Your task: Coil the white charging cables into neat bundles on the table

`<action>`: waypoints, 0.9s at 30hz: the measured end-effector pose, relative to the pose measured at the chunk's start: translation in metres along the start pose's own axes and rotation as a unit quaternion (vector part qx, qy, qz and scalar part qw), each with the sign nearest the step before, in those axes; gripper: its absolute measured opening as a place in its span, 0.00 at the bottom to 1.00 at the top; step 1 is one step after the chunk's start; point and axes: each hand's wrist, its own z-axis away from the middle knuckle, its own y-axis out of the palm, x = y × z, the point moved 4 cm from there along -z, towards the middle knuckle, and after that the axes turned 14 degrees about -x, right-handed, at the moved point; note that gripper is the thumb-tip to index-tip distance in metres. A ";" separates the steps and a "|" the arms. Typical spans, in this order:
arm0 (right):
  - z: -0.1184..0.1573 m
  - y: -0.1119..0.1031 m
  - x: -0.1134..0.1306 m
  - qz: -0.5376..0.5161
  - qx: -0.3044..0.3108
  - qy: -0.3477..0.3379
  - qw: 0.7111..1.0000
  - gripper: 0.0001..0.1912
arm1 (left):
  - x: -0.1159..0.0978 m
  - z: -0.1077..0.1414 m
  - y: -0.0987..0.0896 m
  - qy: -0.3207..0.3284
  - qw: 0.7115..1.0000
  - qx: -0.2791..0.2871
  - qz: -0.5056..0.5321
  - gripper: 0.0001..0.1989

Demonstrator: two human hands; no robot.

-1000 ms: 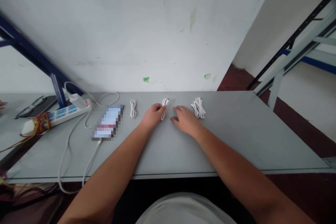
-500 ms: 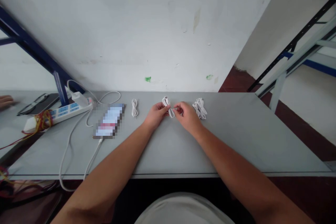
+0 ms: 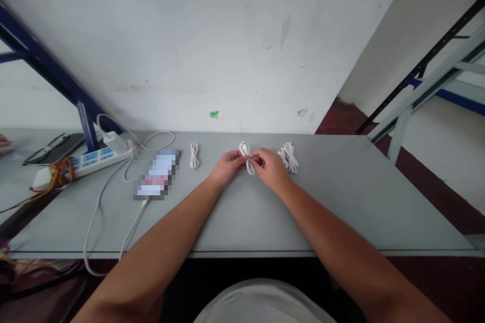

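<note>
A coiled white cable [image 3: 244, 148] is held between my two hands over the middle of the grey table, its loops running up and down. My left hand [image 3: 228, 165] pinches the bundle at its middle from the left. From the right, the thumb and fingers of my right hand [image 3: 266, 163] close at the same spot; whether they grip the cable or a small tie there is too small to tell. Another white cable bundle [image 3: 194, 156] lies to the left, apart from my hands. Several more coiled cables [image 3: 289, 157] lie in a pile just right of my right hand.
On the left a phone [image 3: 157, 174], blurred out, lies plugged into a white cord. Behind it sits a power strip [image 3: 91, 158] with a charger [image 3: 114, 142]. Glasses [image 3: 46, 149] rest on a dark flat object. Another person's fingers [image 3: 3, 141] show at the far left edge.
The cable bundle has shifted slightly right and turned more upright. My left hand has moved a little right, and both hands' fingertips now meet at its middle. The other person's hand has drawn left.
</note>
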 end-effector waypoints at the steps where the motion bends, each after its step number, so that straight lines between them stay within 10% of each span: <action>1: 0.000 -0.001 0.001 0.003 0.000 -0.006 1.000 0.05 | 0.000 0.000 0.000 0.001 1.000 0.003 -0.003 0.14; 27: -0.002 -0.005 0.010 0.016 0.057 -0.071 0.996 0.02 | -0.001 0.003 0.005 0.023 0.996 0.035 -0.075 0.19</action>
